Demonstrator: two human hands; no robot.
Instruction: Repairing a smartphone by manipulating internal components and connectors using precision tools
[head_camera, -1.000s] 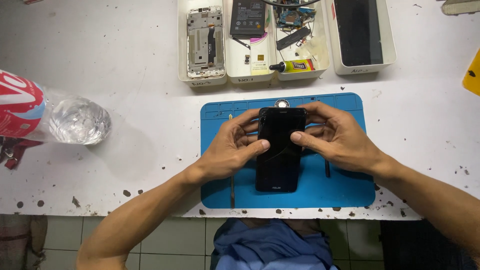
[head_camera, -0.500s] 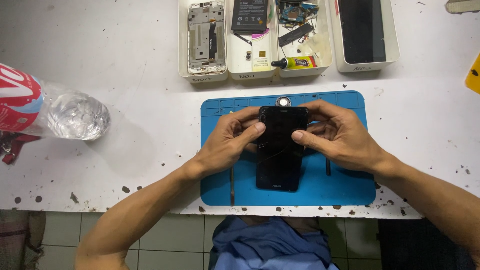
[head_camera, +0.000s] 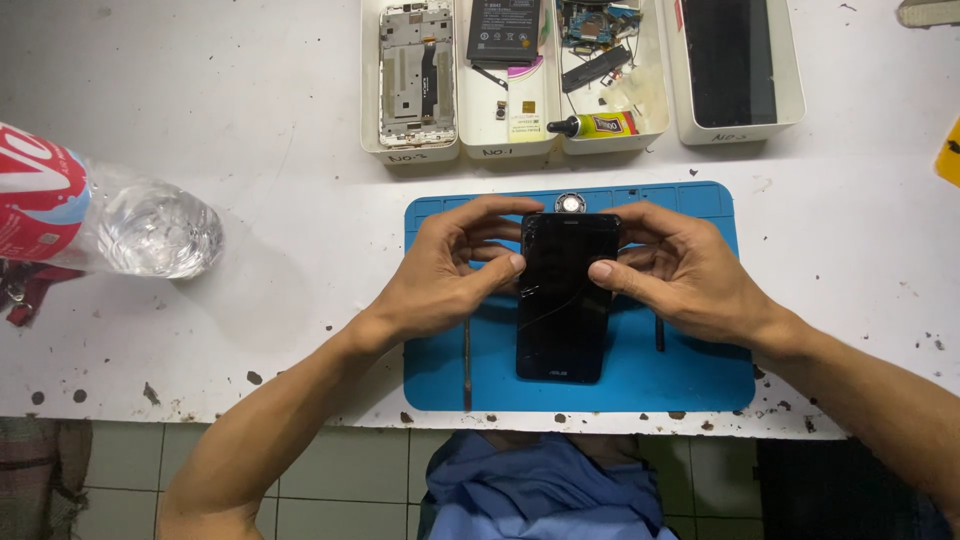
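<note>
A black smartphone (head_camera: 562, 310) with a cracked screen lies lengthwise on a blue work mat (head_camera: 690, 370). My left hand (head_camera: 445, 270) grips its upper left edge, thumb pressed on the glass. My right hand (head_camera: 680, 270) grips the upper right edge, thumb on the screen too. Fingers of both hands curl around the top of the phone. A thin metal tool (head_camera: 466, 360) lies on the mat under my left wrist, and another dark tool (head_camera: 659, 335) lies beside my right hand.
Several white trays stand at the back: one with a phone frame (head_camera: 415, 75), one with a battery (head_camera: 503, 30), one with small parts and a yellow glue tube (head_camera: 600, 125), one with a dark panel (head_camera: 728, 60). A clear plastic bottle (head_camera: 110, 220) lies at the left.
Both hands have slid slightly up the phone towards its top edge; the thumbs sit higher on the screen. The phone stays on the mat.
</note>
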